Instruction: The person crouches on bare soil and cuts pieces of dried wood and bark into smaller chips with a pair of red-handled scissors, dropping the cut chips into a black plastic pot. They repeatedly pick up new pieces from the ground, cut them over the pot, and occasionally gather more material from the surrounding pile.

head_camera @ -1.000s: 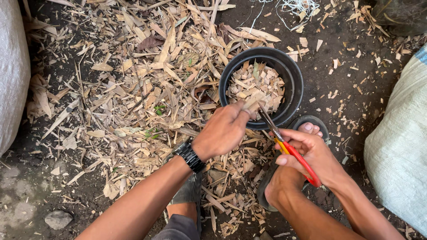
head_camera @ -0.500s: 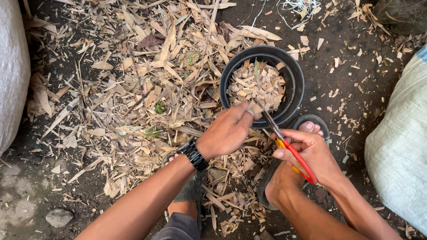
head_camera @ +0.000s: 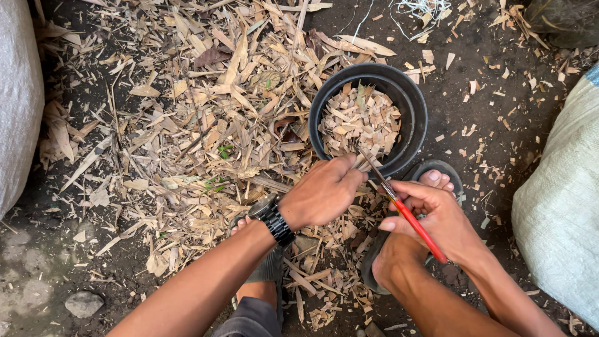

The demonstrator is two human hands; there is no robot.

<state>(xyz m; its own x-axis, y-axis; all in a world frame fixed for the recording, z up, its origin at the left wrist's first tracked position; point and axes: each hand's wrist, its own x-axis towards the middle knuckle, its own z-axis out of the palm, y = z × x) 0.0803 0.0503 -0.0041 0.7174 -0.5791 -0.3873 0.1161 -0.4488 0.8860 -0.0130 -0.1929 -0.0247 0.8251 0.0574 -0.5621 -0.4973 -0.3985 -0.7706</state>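
Note:
My left hand point(head_camera: 321, 195), with a black watch on the wrist, pinches a thin dry leaf strip point(head_camera: 362, 161) at the near rim of a black round pot point(head_camera: 415, 103). My right hand point(head_camera: 437, 218) grips red-handled scissors point(head_camera: 405, 209), blades pointing up-left and meeting the strip just over the pot's edge. The pot holds several small cut pieces of dry leaf point(head_camera: 359, 118). Whether the blades are closed on the strip is hidden by my fingers.
A big heap of dry leaves and husks point(head_camera: 199, 118) covers the dirt ground to the left. White woven sacks stand at the left edge point(head_camera: 19, 106) and right edge point(head_camera: 561, 212). My sandalled feet point(head_camera: 430, 181) rest below the pot. A stone point(head_camera: 83, 304) lies bottom left.
Both hands have stayed at the pot's near rim, shifting only slightly. The scissors remain angled at the strip.

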